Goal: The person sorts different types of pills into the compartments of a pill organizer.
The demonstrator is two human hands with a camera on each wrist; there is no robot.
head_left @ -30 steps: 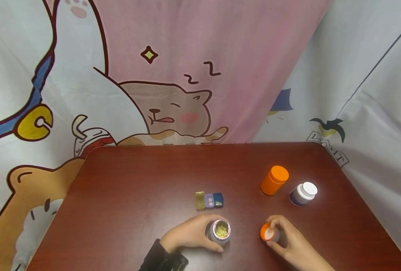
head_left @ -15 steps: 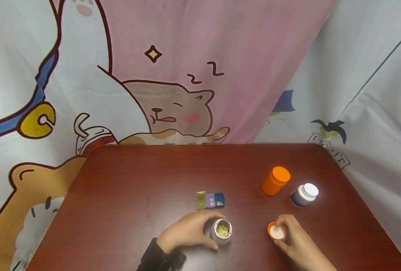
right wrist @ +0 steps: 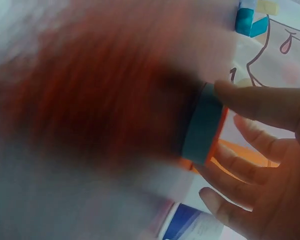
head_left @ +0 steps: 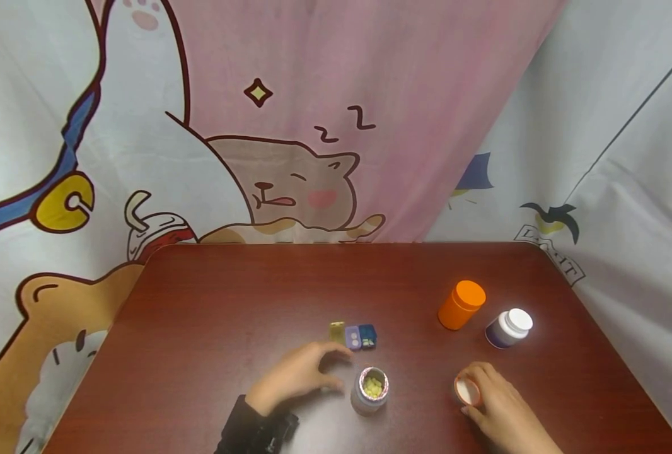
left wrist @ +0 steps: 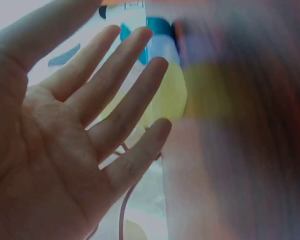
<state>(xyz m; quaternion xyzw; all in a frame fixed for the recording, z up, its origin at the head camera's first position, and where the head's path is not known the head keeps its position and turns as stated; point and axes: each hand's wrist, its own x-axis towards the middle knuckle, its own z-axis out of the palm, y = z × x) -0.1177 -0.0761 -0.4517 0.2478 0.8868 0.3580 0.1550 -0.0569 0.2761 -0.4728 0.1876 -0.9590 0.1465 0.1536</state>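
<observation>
The left hand (head_left: pixel 299 372) has its grip apart, thumb and fingers clear of everything. Its fingertips lie in front of the three-part pill case (head_left: pixel 353 338), hiding the lower end of the yellow section; whether they touch it cannot be told. In the left wrist view the thumb runs out past the top edge.

The open jar (head_left: pixel 365 400) stands on the desk (head_left: pixel 228 290) just beside that hand, its foil-edged mouth showing yellow tablets (head_left: pixel 372 387); how deep they go is hidden.

The right hand (head_left: pixel 500 407) has its grip clamped on the cap (head_left: pixel 468 391), an orange rim with a white inside turned toward the head camera. In the head view the fingers cover its far side; from the right wrist it appears almost edge-on, against a blurred brown surface.

Behind that hand stand the orange bottle (head_left: pixel 457 309) and the white bottle (head_left: pixel 509 328), whose label is too small to read. Both forearms are cut off by the head view's bottom edge.
</observation>
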